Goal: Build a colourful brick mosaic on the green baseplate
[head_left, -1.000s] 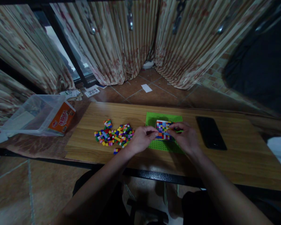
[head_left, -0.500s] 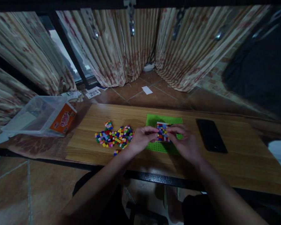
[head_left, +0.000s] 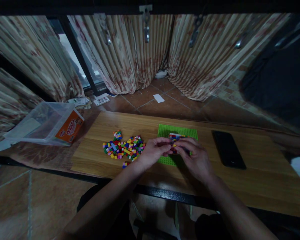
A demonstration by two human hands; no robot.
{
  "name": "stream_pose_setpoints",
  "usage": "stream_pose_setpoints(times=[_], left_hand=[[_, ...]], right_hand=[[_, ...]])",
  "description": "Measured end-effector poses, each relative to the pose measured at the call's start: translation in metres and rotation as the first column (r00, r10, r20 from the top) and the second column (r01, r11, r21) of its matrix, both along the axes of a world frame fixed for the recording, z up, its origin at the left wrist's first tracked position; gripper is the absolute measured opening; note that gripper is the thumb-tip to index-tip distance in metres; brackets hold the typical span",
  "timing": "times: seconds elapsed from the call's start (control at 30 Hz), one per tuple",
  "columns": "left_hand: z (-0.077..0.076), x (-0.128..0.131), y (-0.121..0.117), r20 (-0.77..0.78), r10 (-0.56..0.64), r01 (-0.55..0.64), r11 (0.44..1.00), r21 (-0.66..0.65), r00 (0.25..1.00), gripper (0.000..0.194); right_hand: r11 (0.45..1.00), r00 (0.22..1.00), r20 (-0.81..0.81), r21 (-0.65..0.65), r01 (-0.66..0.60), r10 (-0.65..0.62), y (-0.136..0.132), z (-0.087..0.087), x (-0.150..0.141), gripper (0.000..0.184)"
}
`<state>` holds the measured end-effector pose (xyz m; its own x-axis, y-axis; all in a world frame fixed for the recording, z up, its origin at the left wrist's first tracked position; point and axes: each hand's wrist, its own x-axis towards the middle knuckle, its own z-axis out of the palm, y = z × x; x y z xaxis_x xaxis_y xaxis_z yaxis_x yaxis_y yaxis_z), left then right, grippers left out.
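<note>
Multicoloured brick block [head_left: 175, 136] sits over the green studded baseplate [head_left: 165, 130] on the wooden surface [head_left: 135, 121], partly hidden by the hands. Left hand [head_left: 152, 151] and right hand [head_left: 196, 158] are close together at its near side, digits bunched; I cannot tell whether either pinches a brick. Loose bricks [head_left: 133, 146] lie heaped left of the left hand; a black smartphone [head_left: 228, 150] lies right of the baseplate.

This person's left hand [head_left: 152, 152] and right hand [head_left: 195, 158] are bare, same with both slim forearms [head_left: 107, 196]. Legwear [head_left: 211, 227] is dark, pretty much black cloth, too dim to make out details.
</note>
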<state>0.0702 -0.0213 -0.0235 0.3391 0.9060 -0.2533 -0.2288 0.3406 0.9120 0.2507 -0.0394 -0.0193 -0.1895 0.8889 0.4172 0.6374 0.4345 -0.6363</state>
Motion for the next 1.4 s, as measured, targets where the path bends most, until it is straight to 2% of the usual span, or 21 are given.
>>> stream_pose_setpoints(times=[0.13, 0.3, 0.47, 0.63, 0.77, 1.07, 1.23, 1.4], left_hand=[[-0.001, 0.001, 0.002, -0.182, 0.026, -0.016, 0.998, 0.06, 0.983, 0.016], [-0.009, 0.002, -0.001, -0.317, -0.05, 0.121, 0.97, 0.21, 0.947, 0.018], [-0.015, 0.005, -0.005, -0.351, -0.152, 0.261, 0.921, 0.29, 0.924, 0.026], [-0.01, 0.008, -0.006, -0.381, -0.214, 0.36, 0.858, 0.368, 0.899, 0.028], [-0.005, 0.008, -0.007, -0.416, -0.198, 0.373, 0.838, 0.399, 0.888, 0.027], [-0.006, 0.008, -0.009, -0.461, -0.146, 0.365, 0.825, 0.431, 0.875, 0.029], [-0.004, 0.007, -0.008, -0.508, -0.135, 0.387, 0.816, 0.43, 0.851, 0.032], [-0.009, 0.007, -0.008, -0.512, -0.1, 0.367, 0.813, 0.452, 0.853, 0.033]], right_hand=[[0.996, 0.997, 0.006, -0.029, 0.08, -0.08, 0.009, -0.001, 0.018, 0.017], [0.996, 0.996, 0.08, -0.073, 0.044, -0.038, 0.013, -0.005, 0.022, 0.017], [0.995, 0.993, 0.115, -0.082, 0.05, -0.041, 0.012, -0.007, 0.019, 0.017], [0.992, 0.992, 0.125, -0.12, 0.041, -0.026, 0.015, -0.004, 0.02, 0.017], [0.985, 0.995, 0.098, -0.166, 0.049, -0.032, 0.016, -0.003, 0.02, 0.017], [0.975, 0.997, 0.064, -0.214, 0.056, -0.043, 0.019, -0.001, 0.02, 0.015], [0.976, 0.998, 0.027, -0.206, 0.064, -0.06, 0.022, -0.002, 0.02, 0.014], [0.98, 0.999, 0.017, -0.197, 0.036, -0.033, 0.021, -0.003, 0.022, 0.015]])
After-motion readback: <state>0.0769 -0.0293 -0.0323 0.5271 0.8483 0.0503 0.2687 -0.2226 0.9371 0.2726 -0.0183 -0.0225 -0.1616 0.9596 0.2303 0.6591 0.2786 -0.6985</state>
